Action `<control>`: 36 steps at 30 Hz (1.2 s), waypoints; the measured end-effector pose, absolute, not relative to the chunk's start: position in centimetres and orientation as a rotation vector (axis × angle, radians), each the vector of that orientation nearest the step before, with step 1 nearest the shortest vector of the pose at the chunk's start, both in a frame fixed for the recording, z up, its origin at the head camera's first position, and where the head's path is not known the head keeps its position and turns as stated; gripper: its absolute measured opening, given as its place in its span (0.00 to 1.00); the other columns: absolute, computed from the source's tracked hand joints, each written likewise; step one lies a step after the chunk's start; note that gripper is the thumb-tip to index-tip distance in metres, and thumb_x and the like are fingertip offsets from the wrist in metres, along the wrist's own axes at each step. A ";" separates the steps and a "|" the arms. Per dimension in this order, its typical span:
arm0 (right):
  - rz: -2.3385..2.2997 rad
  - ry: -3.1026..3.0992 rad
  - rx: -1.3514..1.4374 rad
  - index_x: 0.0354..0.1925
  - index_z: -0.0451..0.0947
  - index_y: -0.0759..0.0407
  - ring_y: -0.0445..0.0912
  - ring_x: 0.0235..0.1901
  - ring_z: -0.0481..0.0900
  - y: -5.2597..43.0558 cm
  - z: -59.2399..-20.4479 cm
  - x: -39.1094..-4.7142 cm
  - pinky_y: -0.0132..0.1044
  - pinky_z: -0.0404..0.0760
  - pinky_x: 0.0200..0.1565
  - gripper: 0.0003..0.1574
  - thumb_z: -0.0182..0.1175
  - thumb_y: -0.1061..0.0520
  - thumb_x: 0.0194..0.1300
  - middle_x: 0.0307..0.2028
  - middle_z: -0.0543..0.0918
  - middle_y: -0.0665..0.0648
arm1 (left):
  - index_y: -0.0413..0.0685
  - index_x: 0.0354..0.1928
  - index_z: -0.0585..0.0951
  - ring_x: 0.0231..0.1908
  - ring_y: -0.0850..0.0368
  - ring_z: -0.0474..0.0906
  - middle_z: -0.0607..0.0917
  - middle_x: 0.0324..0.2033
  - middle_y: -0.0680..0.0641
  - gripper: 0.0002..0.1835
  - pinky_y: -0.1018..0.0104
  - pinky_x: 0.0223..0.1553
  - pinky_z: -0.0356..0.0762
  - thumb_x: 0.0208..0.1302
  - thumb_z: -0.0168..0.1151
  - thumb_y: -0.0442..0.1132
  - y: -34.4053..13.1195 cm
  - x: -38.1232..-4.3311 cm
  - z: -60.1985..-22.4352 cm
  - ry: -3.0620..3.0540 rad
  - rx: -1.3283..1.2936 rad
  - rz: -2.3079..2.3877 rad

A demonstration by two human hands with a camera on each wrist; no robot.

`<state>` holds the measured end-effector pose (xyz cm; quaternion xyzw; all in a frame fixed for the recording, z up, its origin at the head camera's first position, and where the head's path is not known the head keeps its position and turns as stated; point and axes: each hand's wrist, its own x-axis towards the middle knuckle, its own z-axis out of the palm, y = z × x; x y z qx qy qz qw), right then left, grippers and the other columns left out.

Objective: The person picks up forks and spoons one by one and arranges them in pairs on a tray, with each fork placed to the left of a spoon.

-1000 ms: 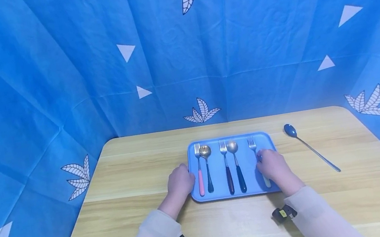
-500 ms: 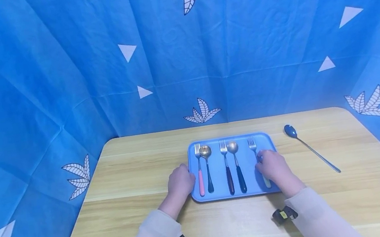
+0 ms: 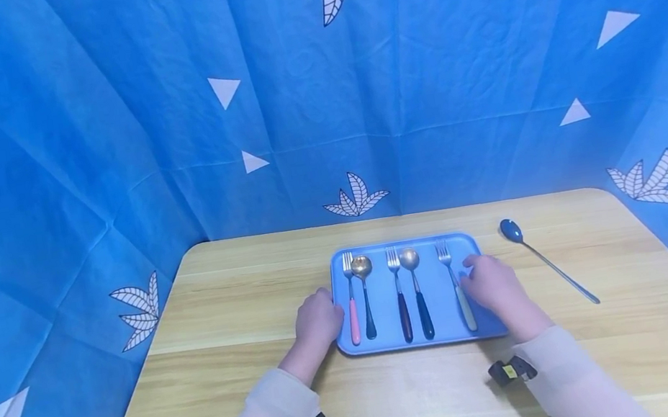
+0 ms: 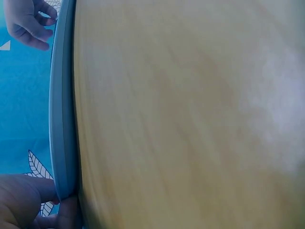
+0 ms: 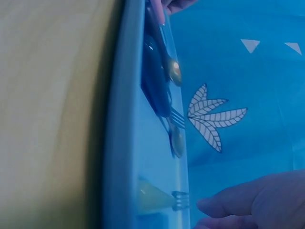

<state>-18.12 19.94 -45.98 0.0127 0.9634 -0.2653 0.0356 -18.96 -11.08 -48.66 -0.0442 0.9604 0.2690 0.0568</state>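
Observation:
A blue rectangular tray (image 3: 382, 303) lies on the table. My left hand (image 3: 319, 319) pinches its left rim, thumb on one side and finger on the other in the left wrist view. On the tray's right part rests a fork with a pale green handle (image 3: 466, 308). My right hand (image 3: 493, 285) hovers just right of that fork, fingers loosely bent and holding nothing. Farther left on the tray are a pink-handled fork (image 3: 353, 318), a gold-bowled spoon (image 3: 361, 267), a dark-red-handled fork (image 3: 404, 317) and a dark-handled spoon (image 3: 424, 314).
A long-handled spoon (image 3: 548, 260) lies slantwise on the wooden table (image 3: 231, 305), right of the tray. Blue patterned cloth (image 3: 450, 73) hangs behind and at the sides of the table.
My right hand has let go of the green-handled fork and shifted right, leaving the fork lying on the tray. The left hand stays at the tray's rim.

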 end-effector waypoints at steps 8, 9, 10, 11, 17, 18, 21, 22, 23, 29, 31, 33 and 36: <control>-0.816 3.004 0.007 0.54 0.75 0.77 0.63 0.41 0.82 21.7 -45.4 -18.5 0.58 0.80 0.45 0.24 0.59 0.59 0.66 0.40 0.83 0.72 | 0.38 0.38 0.78 0.26 0.50 0.74 0.77 0.24 0.46 0.06 0.59 0.27 0.74 0.68 0.56 0.35 -11.1 -19.0 -48.7 2.929 -0.128 0.801; -0.817 3.010 0.008 0.53 0.75 0.77 0.64 0.42 0.82 21.9 -45.3 -18.5 0.58 0.80 0.45 0.24 0.59 0.59 0.66 0.41 0.83 0.72 | 0.38 0.38 0.78 0.26 0.50 0.74 0.77 0.24 0.46 0.06 0.60 0.27 0.74 0.68 0.57 0.36 -11.1 -19.0 -48.7 2.927 -0.128 0.802; -0.817 3.016 0.009 0.52 0.76 0.77 0.64 0.42 0.82 22.2 -45.2 -18.5 0.58 0.80 0.45 0.23 0.59 0.60 0.65 0.41 0.83 0.72 | 0.38 0.38 0.78 0.25 0.50 0.74 0.77 0.24 0.46 0.06 0.60 0.27 0.74 0.68 0.57 0.36 -11.1 -19.0 -48.6 2.927 -0.128 0.802; -0.818 3.022 0.014 0.51 0.76 0.77 0.64 0.42 0.82 22.3 -45.1 -18.5 0.58 0.80 0.45 0.23 0.60 0.60 0.65 0.41 0.83 0.73 | 0.38 0.38 0.78 0.25 0.50 0.74 0.76 0.23 0.46 0.06 0.60 0.26 0.73 0.68 0.57 0.36 -11.1 -19.0 -48.6 2.926 -0.128 0.800; -0.806 3.041 0.046 0.52 0.77 0.76 0.64 0.42 0.82 23.5 -44.5 -18.6 0.58 0.79 0.45 0.22 0.56 0.59 0.68 0.46 0.83 0.74 | 0.38 0.38 0.78 0.25 0.51 0.74 0.76 0.24 0.46 0.07 0.60 0.27 0.74 0.69 0.58 0.36 -11.0 -19.0 -48.5 2.925 -0.137 0.797; -0.810 3.033 0.057 0.52 0.76 0.76 0.63 0.41 0.81 23.7 -44.5 -18.6 0.58 0.78 0.44 0.22 0.54 0.59 0.69 0.47 0.82 0.74 | 0.38 0.38 0.78 0.25 0.51 0.74 0.76 0.24 0.46 0.07 0.59 0.27 0.74 0.69 0.58 0.36 -11.0 -19.0 -48.5 2.925 -0.140 0.796; -0.811 3.015 0.098 0.54 0.75 0.75 0.65 0.44 0.81 24.2 -44.3 -18.7 0.59 0.78 0.45 0.23 0.52 0.57 0.71 0.48 0.82 0.74 | 0.38 0.39 0.78 0.26 0.51 0.74 0.77 0.24 0.46 0.07 0.59 0.28 0.74 0.68 0.57 0.36 -11.0 -19.0 -48.5 2.922 -0.143 0.796; -0.819 3.004 0.112 0.55 0.75 0.75 0.66 0.45 0.80 24.4 -44.2 -18.7 0.60 0.77 0.46 0.23 0.52 0.57 0.72 0.49 0.81 0.75 | 0.38 0.39 0.78 0.26 0.51 0.74 0.77 0.24 0.46 0.07 0.59 0.28 0.74 0.69 0.57 0.36 -11.0 -19.0 -48.5 2.919 -0.145 0.798; -0.819 2.999 0.119 0.55 0.74 0.75 0.67 0.46 0.79 24.5 -44.2 -18.8 0.60 0.77 0.47 0.23 0.51 0.56 0.72 0.50 0.81 0.75 | 0.38 0.39 0.78 0.26 0.51 0.74 0.77 0.24 0.46 0.07 0.60 0.28 0.74 0.69 0.57 0.36 -11.0 -19.0 -48.5 2.914 -0.148 0.800; -0.796 2.996 0.120 0.56 0.73 0.77 0.70 0.49 0.77 25.5 -44.2 -19.1 0.62 0.76 0.48 0.25 0.51 0.57 0.72 0.54 0.78 0.78 | 0.37 0.42 0.79 0.27 0.51 0.74 0.77 0.25 0.46 0.09 0.59 0.29 0.76 0.70 0.57 0.37 -11.1 -18.9 -48.5 2.904 -0.159 0.821; -0.787 3.003 0.125 0.57 0.72 0.77 0.69 0.48 0.78 25.8 -44.3 -19.1 0.62 0.76 0.48 0.25 0.51 0.57 0.72 0.54 0.77 0.78 | 0.37 0.42 0.79 0.27 0.51 0.75 0.78 0.26 0.46 0.08 0.58 0.30 0.76 0.69 0.57 0.37 -11.2 -18.9 -48.6 2.910 -0.150 0.821; -0.778 3.012 0.127 0.57 0.72 0.77 0.69 0.48 0.78 26.2 -44.5 -19.2 0.62 0.76 0.48 0.25 0.52 0.57 0.71 0.54 0.77 0.78 | 0.38 0.41 0.79 0.27 0.50 0.75 0.78 0.26 0.46 0.08 0.58 0.30 0.76 0.69 0.58 0.37 -11.2 -18.9 -48.7 2.918 -0.145 0.814; -0.781 3.008 0.132 0.58 0.71 0.78 0.68 0.47 0.77 26.6 -44.6 -19.3 0.62 0.76 0.47 0.26 0.52 0.57 0.71 0.55 0.76 0.79 | 0.38 0.40 0.78 0.27 0.50 0.75 0.78 0.26 0.46 0.07 0.57 0.30 0.76 0.68 0.58 0.37 -11.2 -19.0 -48.8 2.928 -0.132 0.808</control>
